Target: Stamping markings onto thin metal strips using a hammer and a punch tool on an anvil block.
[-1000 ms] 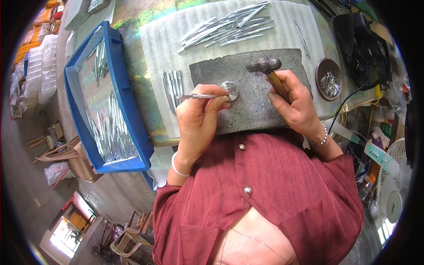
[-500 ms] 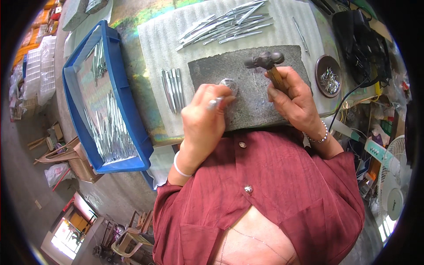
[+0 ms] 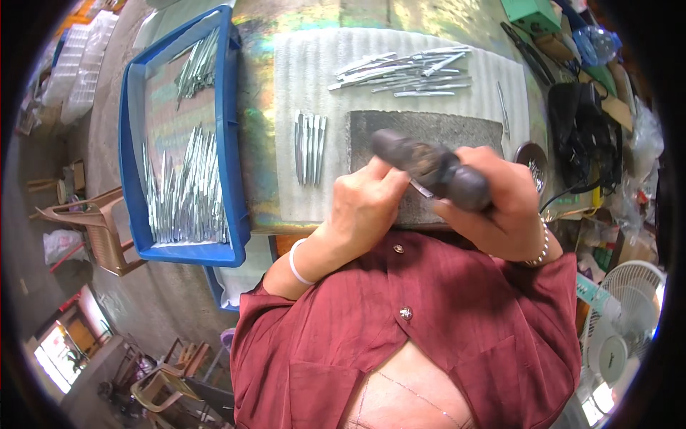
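Note:
My right hand [image 3: 493,204] grips a ball-peen hammer [image 3: 429,166] whose dark metal head is lifted toward the camera and hides part of the slab beneath. The fingers of my left hand [image 3: 366,204] are pinched over a slim silver metal strip [image 3: 420,188]; one end pokes out toward the hammer. Both hands are over a dark grey stone-like slab [image 3: 457,129] on the bench. Left of the slab lies a short row of flat silver metal strips [image 3: 311,150], and beyond it a loose pile of similar pieces [image 3: 407,71].
A blue tray [image 3: 236,118] at the left holds many slim metal pieces. White foam sheet [image 3: 307,64] lies under the slab. A round bowl [image 3: 530,154] of small parts, a single thin strip [image 3: 503,107] and a black bag [image 3: 577,136] sit right; a fan [image 3: 622,322] stands lower right.
The hammer has risen and swung closer to the camera, its head now between my hands. My left hand covers the round silver thing seen before on the slab. The whole view has shifted.

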A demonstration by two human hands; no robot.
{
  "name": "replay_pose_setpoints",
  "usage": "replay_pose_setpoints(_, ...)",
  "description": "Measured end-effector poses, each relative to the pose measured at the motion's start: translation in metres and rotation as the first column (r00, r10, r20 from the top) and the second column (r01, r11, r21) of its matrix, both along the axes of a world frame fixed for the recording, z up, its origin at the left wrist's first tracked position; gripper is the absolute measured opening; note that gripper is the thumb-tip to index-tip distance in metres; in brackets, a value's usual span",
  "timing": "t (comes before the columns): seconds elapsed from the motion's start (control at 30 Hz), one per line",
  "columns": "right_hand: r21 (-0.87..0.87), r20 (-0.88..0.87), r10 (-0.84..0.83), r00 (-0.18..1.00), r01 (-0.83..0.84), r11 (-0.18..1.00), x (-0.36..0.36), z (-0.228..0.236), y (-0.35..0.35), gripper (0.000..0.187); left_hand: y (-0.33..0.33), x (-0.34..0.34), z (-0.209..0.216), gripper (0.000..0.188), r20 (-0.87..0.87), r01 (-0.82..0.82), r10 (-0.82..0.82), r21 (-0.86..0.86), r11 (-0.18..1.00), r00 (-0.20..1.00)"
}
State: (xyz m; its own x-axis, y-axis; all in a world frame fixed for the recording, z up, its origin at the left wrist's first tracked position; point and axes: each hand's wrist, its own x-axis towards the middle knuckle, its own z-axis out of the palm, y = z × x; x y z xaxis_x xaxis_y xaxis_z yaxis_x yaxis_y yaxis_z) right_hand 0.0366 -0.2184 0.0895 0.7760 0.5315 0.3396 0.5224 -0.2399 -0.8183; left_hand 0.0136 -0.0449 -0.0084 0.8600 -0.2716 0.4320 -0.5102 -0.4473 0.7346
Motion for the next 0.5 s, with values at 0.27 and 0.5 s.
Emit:
replay_pose_setpoints(0.27, -0.108, -0.304, -0.021, 0.952, -0.013, 0.994, -0.029, 0.025, -0.034, 0.045, 0.006, 0.008, -0.002, 0.021, 0.019, 0.058, -0.058, 0.035, 0.998, 0.998)
replay_pose_setpoints(0.5, -0.305, -0.080, -0.007, 0.997, -0.018, 0.952, -0.027, 0.032, -0.031, 0.044, 0.005, 0.009, -0.002, 0.018, 0.006, 0.055, -0.056, 0.031, 0.998, 0.998)
